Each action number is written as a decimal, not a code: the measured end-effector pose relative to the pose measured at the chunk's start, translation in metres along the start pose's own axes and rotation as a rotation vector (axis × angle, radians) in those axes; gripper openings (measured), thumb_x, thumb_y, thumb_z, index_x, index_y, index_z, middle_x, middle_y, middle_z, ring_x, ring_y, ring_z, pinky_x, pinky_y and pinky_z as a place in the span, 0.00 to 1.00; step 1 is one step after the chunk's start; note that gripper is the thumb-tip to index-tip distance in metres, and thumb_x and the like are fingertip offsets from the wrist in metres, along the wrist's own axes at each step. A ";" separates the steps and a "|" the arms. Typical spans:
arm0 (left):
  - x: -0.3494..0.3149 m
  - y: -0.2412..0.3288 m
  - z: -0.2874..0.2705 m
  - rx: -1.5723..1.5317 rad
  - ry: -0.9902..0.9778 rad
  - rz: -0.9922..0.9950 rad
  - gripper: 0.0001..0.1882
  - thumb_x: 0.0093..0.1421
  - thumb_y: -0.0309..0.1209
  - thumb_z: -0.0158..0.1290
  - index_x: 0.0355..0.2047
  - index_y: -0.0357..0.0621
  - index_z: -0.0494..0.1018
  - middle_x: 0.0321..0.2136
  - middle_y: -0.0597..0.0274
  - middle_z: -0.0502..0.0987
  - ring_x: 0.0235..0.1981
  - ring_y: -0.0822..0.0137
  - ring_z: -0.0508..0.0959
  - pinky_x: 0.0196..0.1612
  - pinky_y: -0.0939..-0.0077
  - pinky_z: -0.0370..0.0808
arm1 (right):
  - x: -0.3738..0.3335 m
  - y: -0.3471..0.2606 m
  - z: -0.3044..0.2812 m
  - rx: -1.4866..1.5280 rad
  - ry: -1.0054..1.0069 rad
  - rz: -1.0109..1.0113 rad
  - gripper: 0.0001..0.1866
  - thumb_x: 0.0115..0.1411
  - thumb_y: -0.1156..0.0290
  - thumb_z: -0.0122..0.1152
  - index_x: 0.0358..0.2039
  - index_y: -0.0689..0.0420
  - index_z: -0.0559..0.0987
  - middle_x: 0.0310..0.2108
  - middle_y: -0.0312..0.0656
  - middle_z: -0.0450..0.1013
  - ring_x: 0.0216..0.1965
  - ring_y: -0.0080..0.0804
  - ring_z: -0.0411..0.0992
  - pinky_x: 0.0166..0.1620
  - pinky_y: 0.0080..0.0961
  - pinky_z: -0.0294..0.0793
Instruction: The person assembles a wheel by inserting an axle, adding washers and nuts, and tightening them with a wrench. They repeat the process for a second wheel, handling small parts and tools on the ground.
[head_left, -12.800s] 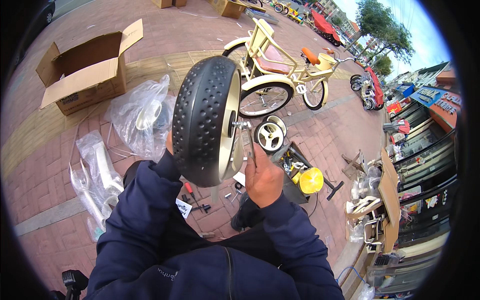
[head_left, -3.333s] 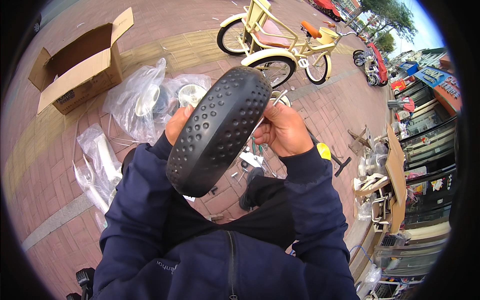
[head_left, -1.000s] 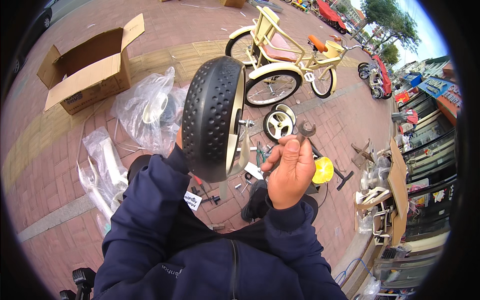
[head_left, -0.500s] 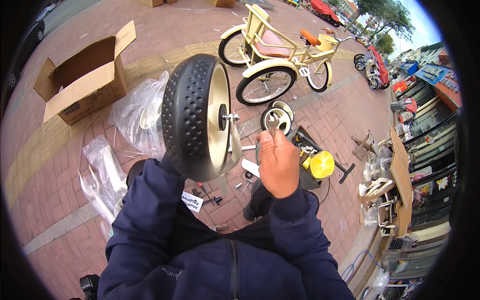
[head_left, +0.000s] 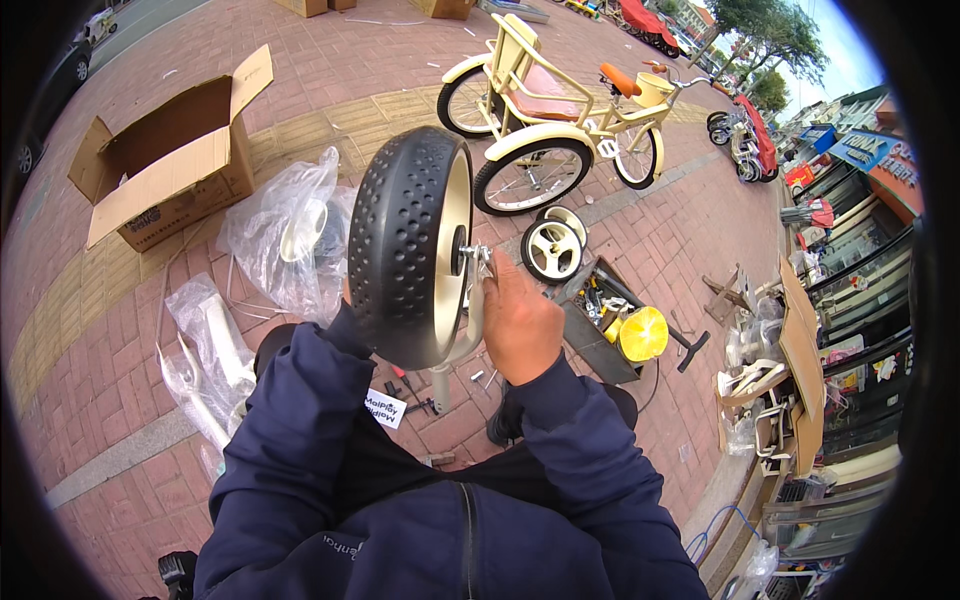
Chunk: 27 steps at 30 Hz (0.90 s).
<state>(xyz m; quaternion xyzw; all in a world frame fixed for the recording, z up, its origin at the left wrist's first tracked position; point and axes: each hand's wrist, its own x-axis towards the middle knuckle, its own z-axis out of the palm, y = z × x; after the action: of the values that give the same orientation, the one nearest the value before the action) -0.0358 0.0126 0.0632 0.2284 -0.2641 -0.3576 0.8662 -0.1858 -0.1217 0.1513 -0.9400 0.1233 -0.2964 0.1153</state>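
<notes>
A black wheel [head_left: 405, 250] with a knobbed tyre and cream rim is held up in front of me. A cream fork [head_left: 473, 335] runs along its right side, its stem pointing down toward me. My left hand [head_left: 346, 291] is behind the tyre's left side, nearly all hidden, and supports the wheel. My right hand [head_left: 524, 322] is closed at the end of the threaded axle [head_left: 468, 250]. It grips a small silver wrench [head_left: 486, 256], whose head is at the axle end; the fingers cover most of it.
A toolbox [head_left: 600, 345] with a yellow round seat lies right, beside two small cream wheels [head_left: 552, 250]. A cream tricycle [head_left: 540, 135] stands beyond. An open carton [head_left: 185, 180] and plastic-wrapped parts [head_left: 215, 340] are left. Small tools and a card [head_left: 384, 408] lie between my feet.
My right hand has moved left with the wrench, from apart from the wheel to the axle end. The wheel has shifted slightly right and down, and the fork stem now shows below it.
</notes>
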 end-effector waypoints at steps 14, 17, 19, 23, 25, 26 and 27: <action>-0.002 0.026 -0.002 0.972 0.237 0.464 0.35 0.63 0.60 0.45 0.31 0.32 0.73 0.16 0.63 0.71 0.15 0.75 0.69 0.19 0.82 0.63 | -0.005 -0.010 -0.076 0.609 -0.370 0.295 0.16 0.60 0.76 0.53 0.49 0.66 0.74 0.31 0.50 0.76 0.27 0.39 0.75 0.31 0.32 0.75; 0.000 0.031 0.001 1.030 0.181 0.377 0.37 0.62 0.63 0.42 0.25 0.34 0.71 0.10 0.69 0.63 0.12 0.77 0.62 0.17 0.81 0.55 | -0.002 -0.016 -0.092 0.765 -0.224 0.270 0.13 0.61 0.82 0.48 0.47 0.66 0.73 0.37 0.44 0.75 0.26 0.24 0.72 0.29 0.20 0.74; 0.000 0.032 0.011 0.914 0.073 0.223 0.36 0.63 0.62 0.42 0.24 0.35 0.71 0.10 0.69 0.63 0.12 0.77 0.61 0.17 0.80 0.54 | 0.004 -0.017 -0.099 0.876 -0.132 0.354 0.11 0.63 0.84 0.45 0.44 0.67 0.74 0.39 0.44 0.75 0.25 0.19 0.71 0.29 0.17 0.75; -0.009 0.033 0.058 0.655 -0.052 -0.010 0.24 0.65 0.49 0.46 0.36 0.36 0.71 0.26 0.62 0.71 0.25 0.73 0.69 0.29 0.78 0.64 | 0.035 0.003 -0.087 0.932 0.032 0.450 0.07 0.64 0.72 0.54 0.38 0.62 0.76 0.25 0.37 0.73 0.16 0.14 0.65 0.20 0.15 0.66; -0.022 0.031 0.088 0.759 -0.135 0.112 0.21 0.65 0.40 0.50 0.50 0.34 0.71 0.41 0.55 0.76 0.37 0.69 0.78 0.40 0.76 0.74 | 0.048 0.021 -0.070 0.945 0.030 0.475 0.10 0.64 0.67 0.57 0.32 0.61 0.75 0.20 0.34 0.70 0.14 0.14 0.63 0.16 0.15 0.61; -0.025 0.033 0.097 0.825 -0.044 0.066 0.22 0.65 0.38 0.52 0.53 0.36 0.69 0.43 0.55 0.76 0.38 0.70 0.78 0.40 0.77 0.76 | 0.046 0.029 -0.061 0.980 0.017 0.558 0.10 0.64 0.67 0.57 0.31 0.61 0.75 0.20 0.33 0.69 0.14 0.14 0.62 0.16 0.15 0.60; -0.030 0.033 0.103 0.863 0.053 0.001 0.23 0.64 0.37 0.54 0.55 0.37 0.68 0.46 0.56 0.76 0.39 0.71 0.78 0.41 0.78 0.77 | 0.045 0.038 -0.051 1.042 -0.002 0.593 0.10 0.63 0.67 0.58 0.29 0.61 0.74 0.19 0.33 0.68 0.13 0.15 0.62 0.15 0.15 0.60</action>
<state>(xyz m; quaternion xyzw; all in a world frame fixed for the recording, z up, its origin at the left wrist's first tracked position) -0.1014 0.0345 0.1513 0.5789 -0.3670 -0.2080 0.6978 -0.1861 -0.1783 0.2051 -0.6854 0.2188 -0.2721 0.6390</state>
